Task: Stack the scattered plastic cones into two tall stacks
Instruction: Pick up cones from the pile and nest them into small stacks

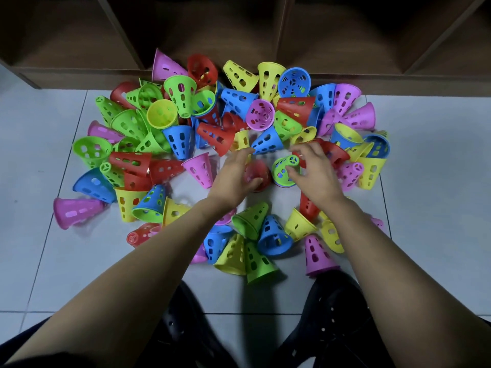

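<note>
Tiled floor, with a dark wooden shelf unit standing along its far edge. I see the cones loose in a wide heap, from the foot of the shelf unit back to the person's dark trousers. Most lie on their sides; colours are mixed. No tall stack is formed yet.

Left hand: mid-heap, fingers and thumb curled round a red cone, which is blurred.

Right hand: just beside it, fingertips pinching the narrow end of a green cone. This cone is tilted, base toward the floor.
</note>
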